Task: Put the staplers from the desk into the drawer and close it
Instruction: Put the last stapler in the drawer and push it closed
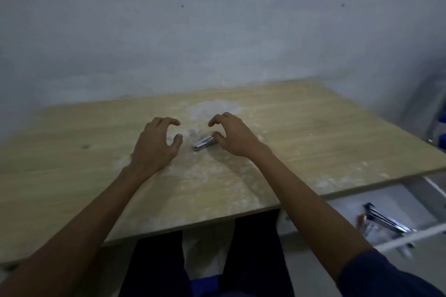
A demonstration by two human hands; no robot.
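Observation:
A small silver stapler lies on the wooden desk near its middle. My right hand hovers over the stapler's right end with fingers curved and apart, its thumb touching or just beside the stapler. To the left of the stapler is my left hand, also spread, holding nothing. At the lower right a white drawer stands pulled out, with another silver stapler lying inside it.
A grey wall rises behind the desk. Blue objects sit past the desk's right edge. My legs in dark trousers show under the desk's front edge. Pale stains mark the desk surface.

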